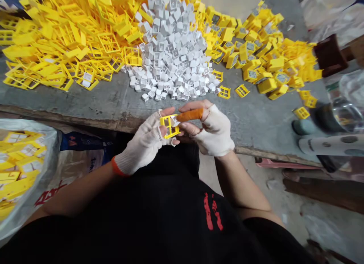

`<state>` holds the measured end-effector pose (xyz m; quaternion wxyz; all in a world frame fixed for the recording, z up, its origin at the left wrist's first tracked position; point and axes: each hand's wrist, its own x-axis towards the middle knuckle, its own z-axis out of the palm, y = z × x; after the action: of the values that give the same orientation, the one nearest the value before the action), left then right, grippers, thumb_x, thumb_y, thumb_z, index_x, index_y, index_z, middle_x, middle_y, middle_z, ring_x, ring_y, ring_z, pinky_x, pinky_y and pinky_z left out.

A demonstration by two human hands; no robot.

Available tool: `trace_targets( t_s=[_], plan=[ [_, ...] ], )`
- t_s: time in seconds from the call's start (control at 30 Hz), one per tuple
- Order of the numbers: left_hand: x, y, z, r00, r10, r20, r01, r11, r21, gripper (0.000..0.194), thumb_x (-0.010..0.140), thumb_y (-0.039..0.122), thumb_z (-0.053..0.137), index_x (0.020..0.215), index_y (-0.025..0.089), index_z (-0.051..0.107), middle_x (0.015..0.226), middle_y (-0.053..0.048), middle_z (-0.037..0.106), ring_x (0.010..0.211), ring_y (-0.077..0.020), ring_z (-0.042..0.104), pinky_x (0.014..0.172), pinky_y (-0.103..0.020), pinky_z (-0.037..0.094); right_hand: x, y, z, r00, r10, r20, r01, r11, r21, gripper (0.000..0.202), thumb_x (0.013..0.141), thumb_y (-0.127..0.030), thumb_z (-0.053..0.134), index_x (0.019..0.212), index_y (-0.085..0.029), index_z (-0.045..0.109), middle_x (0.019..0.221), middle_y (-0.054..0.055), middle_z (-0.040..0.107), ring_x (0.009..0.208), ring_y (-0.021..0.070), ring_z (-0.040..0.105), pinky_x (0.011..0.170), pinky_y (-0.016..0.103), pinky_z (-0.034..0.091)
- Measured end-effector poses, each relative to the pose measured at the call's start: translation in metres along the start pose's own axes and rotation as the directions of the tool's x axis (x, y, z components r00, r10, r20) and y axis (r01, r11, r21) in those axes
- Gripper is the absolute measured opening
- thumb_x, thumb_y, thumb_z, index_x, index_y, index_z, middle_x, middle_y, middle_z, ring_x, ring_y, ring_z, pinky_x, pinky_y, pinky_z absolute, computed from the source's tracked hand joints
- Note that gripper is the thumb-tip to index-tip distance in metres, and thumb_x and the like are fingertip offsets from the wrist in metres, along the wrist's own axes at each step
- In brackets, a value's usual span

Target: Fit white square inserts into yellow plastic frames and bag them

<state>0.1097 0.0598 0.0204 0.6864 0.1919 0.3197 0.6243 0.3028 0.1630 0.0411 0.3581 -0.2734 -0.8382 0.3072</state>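
Observation:
My left hand, in a white fingerless glove with an orange cuff, grips a yellow plastic frame with square openings. My right hand, also gloved and with an orange cover on one finger, pinches a small white piece against the frame's upper right opening. Both hands meet just in front of the table edge. Beyond them on the grey table lies a heap of white cube-like pieces. To its left is a large pile of yellow frames.
Yellow block-like parts and small yellow frames lie at the right. A glass jar and a white bottle stand at the far right. A plastic-lined bag of yellow-and-white parts is at lower left.

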Motion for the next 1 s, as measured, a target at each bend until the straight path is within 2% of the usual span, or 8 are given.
trace_targets(
  t_s=[0.13, 0.27, 0.53, 0.63, 0.7, 0.8, 0.9, 1.0],
  plan=[
    [-0.005, 0.003, -0.001, 1.0, 0.008, 0.006, -0.008, 1.0, 0.007, 0.057, 0.08, 0.057, 0.108, 0.118, 0.025, 0.081, 0.104, -0.003, 0.08, 0.085, -0.0195, 0.078, 0.064, -0.027, 0.065, -0.002, -0.01, 0.0, 0.995, -0.01, 0.104, 0.028, 0.984, -0.175, 0.028, 0.112, -0.057, 0.071, 0.109, -0.034, 0.088, 0.115, 0.007, 0.088, 0.106, 0.0329, 0.079, 0.1, 0.057, 0.057],
    [-0.009, 0.005, -0.001, 0.999, -0.051, -0.006, 0.051, 0.999, -0.01, 0.061, 0.08, 0.065, 0.106, 0.117, 0.025, 0.08, 0.104, -0.004, 0.079, 0.081, -0.0193, 0.076, 0.058, -0.026, 0.062, -0.009, -0.018, 0.002, 0.995, -0.005, 0.1, 0.037, 0.947, -0.321, 0.021, 0.112, -0.047, 0.07, 0.103, -0.035, 0.084, 0.111, 0.004, 0.088, 0.105, 0.0313, 0.077, 0.103, 0.057, 0.052],
    [-0.014, 0.004, -0.01, 0.998, -0.047, -0.04, 0.047, 0.999, 0.011, 0.056, 0.076, 0.054, 0.111, 0.114, 0.024, 0.083, 0.101, -0.003, 0.077, 0.082, -0.0186, 0.073, 0.058, -0.025, 0.063, -0.016, -0.034, 0.017, 0.97, -0.049, 0.239, 0.153, 0.884, -0.442, 0.023, 0.115, -0.027, 0.062, 0.115, -0.033, 0.084, 0.126, 0.006, 0.088, 0.113, 0.0305, 0.074, 0.104, 0.055, 0.05],
    [-0.02, 0.009, -0.019, 0.992, -0.061, -0.108, 0.066, 0.997, 0.039, 0.063, 0.076, 0.065, 0.108, 0.114, 0.022, 0.083, 0.098, -0.005, 0.078, 0.075, -0.0189, 0.072, 0.052, -0.024, 0.057, -0.01, -0.013, 0.012, 0.968, -0.049, 0.248, 0.138, 0.924, -0.356, 0.026, 0.114, -0.03, 0.064, 0.128, -0.035, 0.086, 0.129, 0.006, 0.087, 0.111, 0.0298, 0.076, 0.099, 0.053, 0.055],
    [-0.024, 0.015, -0.026, 0.986, -0.03, -0.166, 0.04, 0.998, 0.057, 0.067, 0.076, 0.071, 0.105, 0.115, 0.021, 0.083, 0.097, -0.008, 0.078, 0.073, -0.0194, 0.07, 0.049, -0.024, 0.053, 0.002, 0.012, 0.009, 0.991, 0.045, 0.122, 0.003, 0.93, -0.367, 0.029, 0.113, -0.032, 0.064, 0.13, -0.034, 0.087, 0.125, 0.007, 0.087, 0.112, 0.0314, 0.076, 0.101, 0.055, 0.057],
    [-0.029, 0.024, -0.033, 0.966, 0.036, -0.256, -0.022, 0.998, 0.057, 0.067, 0.078, 0.071, 0.104, 0.116, 0.02, 0.083, 0.099, -0.01, 0.079, 0.075, -0.0198, 0.068, 0.05, -0.023, 0.049, 0.03, 0.048, 0.016, 0.981, 0.194, -0.017, -0.178, 0.853, -0.49, 0.025, 0.108, -0.029, 0.068, 0.121, -0.03, 0.089, 0.123, 0.01, 0.087, 0.12, 0.037, 0.074, 0.108, 0.062, 0.055],
    [-0.031, 0.029, -0.036, 0.952, 0.026, -0.306, -0.019, 1.0, 0.024, 0.058, 0.081, 0.062, 0.105, 0.117, 0.022, 0.083, 0.102, -0.008, 0.08, 0.079, -0.0199, 0.07, 0.053, -0.023, 0.051, 0.059, 0.065, 0.038, 0.971, 0.227, 0.077, -0.134, 0.781, -0.61, 0.024, 0.106, -0.03, 0.075, 0.126, -0.028, 0.088, 0.133, 0.014, 0.084, 0.132, 0.0424, 0.067, 0.113, 0.067, 0.05],
    [-0.033, 0.031, -0.036, 0.954, -0.004, -0.301, -0.006, 0.999, -0.031, 0.059, 0.075, 0.055, 0.109, 0.118, 0.023, 0.083, 0.108, -0.007, 0.08, 0.088, -0.0218, 0.075, 0.06, -0.024, 0.058, 0.078, 0.062, 0.058, 0.963, 0.221, 0.156, -0.049, 0.71, -0.703, 0.028, 0.109, -0.032, 0.072, 0.133, -0.025, 0.084, 0.143, 0.018, 0.079, 0.139, 0.0462, 0.061, 0.113, 0.069, 0.047]
  ],
)
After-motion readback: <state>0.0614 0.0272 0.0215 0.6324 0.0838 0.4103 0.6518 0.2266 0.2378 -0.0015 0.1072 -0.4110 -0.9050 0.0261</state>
